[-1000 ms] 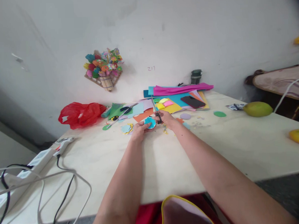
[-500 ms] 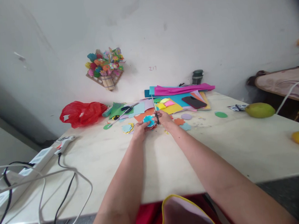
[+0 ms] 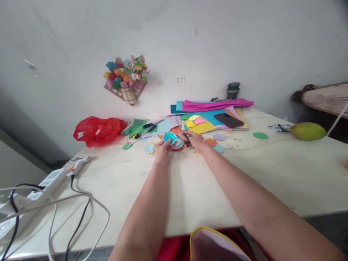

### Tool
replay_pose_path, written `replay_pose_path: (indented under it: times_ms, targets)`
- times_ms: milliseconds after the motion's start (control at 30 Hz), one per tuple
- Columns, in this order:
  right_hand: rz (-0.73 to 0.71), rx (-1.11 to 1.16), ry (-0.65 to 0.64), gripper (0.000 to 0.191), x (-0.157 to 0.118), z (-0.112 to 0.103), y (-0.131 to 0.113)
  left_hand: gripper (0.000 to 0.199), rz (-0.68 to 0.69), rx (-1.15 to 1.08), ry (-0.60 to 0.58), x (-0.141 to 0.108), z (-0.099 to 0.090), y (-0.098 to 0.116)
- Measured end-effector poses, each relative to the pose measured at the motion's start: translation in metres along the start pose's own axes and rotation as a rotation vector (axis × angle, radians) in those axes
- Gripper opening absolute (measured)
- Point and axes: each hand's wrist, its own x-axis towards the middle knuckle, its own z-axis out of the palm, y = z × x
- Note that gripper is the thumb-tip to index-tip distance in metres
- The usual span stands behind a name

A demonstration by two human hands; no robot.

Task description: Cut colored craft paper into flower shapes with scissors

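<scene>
My left hand (image 3: 163, 149) is closed on a bright blue paper flower (image 3: 169, 138) with a scalloped edge. Just to its right, my right hand (image 3: 194, 140) grips a pair of scissors (image 3: 186, 139) with dark handles, the blades pointing away from me. Between the hands, pale blue and red paper cut-outs (image 3: 178, 143) lie on the table, partly covered by my fingers. Light blue and yellow cut flowers (image 3: 148, 148) rest left of my left hand. Orange (image 3: 211, 142) and light blue (image 3: 219, 148) paper flowers lie beyond my right wrist, near a lilac paper circle (image 3: 219, 136).
Coloured paper sheets (image 3: 207, 125) with a dark phone (image 3: 229, 120) lie at the back. A second pair of scissors (image 3: 150, 126) and a red plastic bag (image 3: 100, 130) are left of them. A power strip (image 3: 46, 187) with cables stands left; a mango (image 3: 308, 131) sits right.
My left hand has lifted the blue flower slightly away from the scissors, uncovering the cut-outs beneath. The scissors have tilted and shifted a little right. The camera view has turned slightly left.
</scene>
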Motion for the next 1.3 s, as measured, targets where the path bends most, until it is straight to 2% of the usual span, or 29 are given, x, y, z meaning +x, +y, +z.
replay_pose_path:
  times_ms: [200, 333, 733, 867, 1300]
  targets:
    - [0.085, -0.066, -0.16, 0.034, -0.003, 0.001, 0.0, 0.022, 0.02, -0.075, 0.113, 0.001, 0.002, 0.0]
    - [0.101, -0.061, -0.228, 0.034, -0.002, 0.004, 0.002, 0.019, 0.034, -0.129, 0.138, 0.002, 0.004, -0.001]
    - [0.082, -0.118, -0.304, 0.032, -0.007, 0.01, 0.002, 0.016, 0.031, -0.144, 0.154, 0.001, 0.007, -0.003]
    - [0.088, -0.127, -0.304, 0.033, -0.006, 0.012, 0.003, 0.011, 0.023, -0.139, 0.165, 0.0, 0.01, -0.004]
    - [0.102, -0.154, -0.295, 0.031, -0.007, 0.013, 0.002, 0.012, 0.04, -0.14, 0.17, -0.003, 0.012, -0.004]
